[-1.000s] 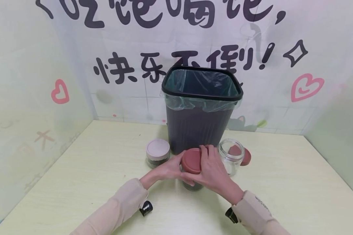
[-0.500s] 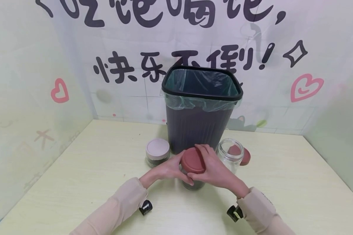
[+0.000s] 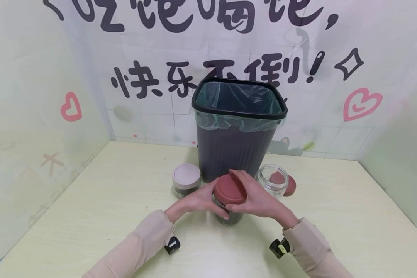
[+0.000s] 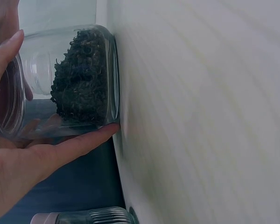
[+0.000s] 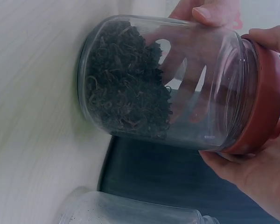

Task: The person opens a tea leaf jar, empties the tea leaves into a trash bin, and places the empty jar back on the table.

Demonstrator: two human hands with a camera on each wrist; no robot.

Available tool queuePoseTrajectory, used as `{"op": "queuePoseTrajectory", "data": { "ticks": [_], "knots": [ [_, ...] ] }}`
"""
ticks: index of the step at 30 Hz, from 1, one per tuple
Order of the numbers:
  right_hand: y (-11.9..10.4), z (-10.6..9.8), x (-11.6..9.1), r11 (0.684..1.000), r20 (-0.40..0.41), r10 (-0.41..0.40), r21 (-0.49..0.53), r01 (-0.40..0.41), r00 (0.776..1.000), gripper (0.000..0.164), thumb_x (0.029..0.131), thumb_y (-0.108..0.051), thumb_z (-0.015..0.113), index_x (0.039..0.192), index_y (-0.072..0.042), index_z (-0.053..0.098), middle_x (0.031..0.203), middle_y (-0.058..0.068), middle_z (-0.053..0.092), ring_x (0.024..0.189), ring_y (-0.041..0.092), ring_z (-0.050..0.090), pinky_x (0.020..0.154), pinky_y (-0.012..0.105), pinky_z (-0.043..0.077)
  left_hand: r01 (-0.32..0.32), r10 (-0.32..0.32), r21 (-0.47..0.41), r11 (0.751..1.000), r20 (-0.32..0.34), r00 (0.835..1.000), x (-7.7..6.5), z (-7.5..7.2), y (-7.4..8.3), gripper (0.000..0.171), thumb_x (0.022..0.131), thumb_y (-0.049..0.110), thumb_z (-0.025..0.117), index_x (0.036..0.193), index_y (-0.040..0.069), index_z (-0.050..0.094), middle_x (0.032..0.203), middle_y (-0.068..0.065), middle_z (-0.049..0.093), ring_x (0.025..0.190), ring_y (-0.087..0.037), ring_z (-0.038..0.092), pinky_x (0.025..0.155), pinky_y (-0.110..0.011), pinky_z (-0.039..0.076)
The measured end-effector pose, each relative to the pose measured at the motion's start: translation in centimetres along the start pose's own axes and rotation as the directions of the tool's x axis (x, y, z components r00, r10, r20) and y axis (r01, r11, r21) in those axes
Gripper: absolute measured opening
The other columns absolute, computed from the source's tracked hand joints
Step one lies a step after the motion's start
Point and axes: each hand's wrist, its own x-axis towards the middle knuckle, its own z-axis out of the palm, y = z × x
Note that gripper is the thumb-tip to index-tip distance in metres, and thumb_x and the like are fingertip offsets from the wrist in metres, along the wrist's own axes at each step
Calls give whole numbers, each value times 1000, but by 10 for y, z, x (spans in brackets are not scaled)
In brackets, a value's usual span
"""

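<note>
A clear glass jar (image 5: 196, 93) stands on the table, its lower part filled with dark, curly dried leaves (image 5: 123, 86) that look like tea. A red lid (image 3: 230, 188) sits at its mouth, slightly tipped in the head view. My left hand (image 3: 202, 199) holds the jar's glass body from the left, one finger reaching along it to the base in the left wrist view. From the right, my right hand (image 3: 260, 199) grips the red lid, thumb at the front and fingers behind. The two thumbs lie close together in front of the jar.
Behind the jar stands a dark bin (image 3: 232, 150) with a clear liner. An open, uncovered glass jar (image 3: 272, 189) is to the right, with another red lid (image 3: 291, 186) behind it. At left sits a short jar with a pale pink lid (image 3: 186, 177).
My right hand has turned and shifted a little to the right around the lid, its wrist swinging outward. The lid has moved slightly right and tipped. My left hand has stayed in place.
</note>
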Motion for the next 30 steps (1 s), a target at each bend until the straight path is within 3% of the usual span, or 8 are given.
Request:
{"op": "queuePoseTrajectory", "data": {
  "ticks": [8,22,25,30],
  "knots": [
    [1,-2,1,1000,31,2,9,-2,1000,78,69,-25,74,132,-3,33,120,8,45,101,19,49,79,33,48,-4,4,0,1000,2,1000,1,0,-1,92,61,16,82,135,14,28,127,1,43,116,-12,41,99,-33,32],
    [-3,-8,4,996,142,-26,-79,37,990,83,69,-24,71,136,-2,28,135,12,32,115,24,36,83,37,45,5,-5,-10,1000,5,1000,1,0,-1,90,61,15,81,134,13,29,125,0,43,114,-13,43,98,-33,33],
    [-6,-5,4,994,109,9,-112,4,994,89,68,-36,73,136,0,28,135,14,31,117,27,35,82,38,47,14,-14,-22,1000,12,1000,1,-1,-1,91,62,15,81,135,13,27,126,-1,42,114,-14,42,97,-33,33],
    [-9,5,4,958,-33,12,-287,-21,999,100,61,-58,70,131,4,35,121,16,41,104,24,43,75,33,49,15,-14,-13,1000,12,1000,0,-1,-1,92,62,15,81,135,12,26,127,-2,42,116,-15,42,98,-34,33]
  ]
}}
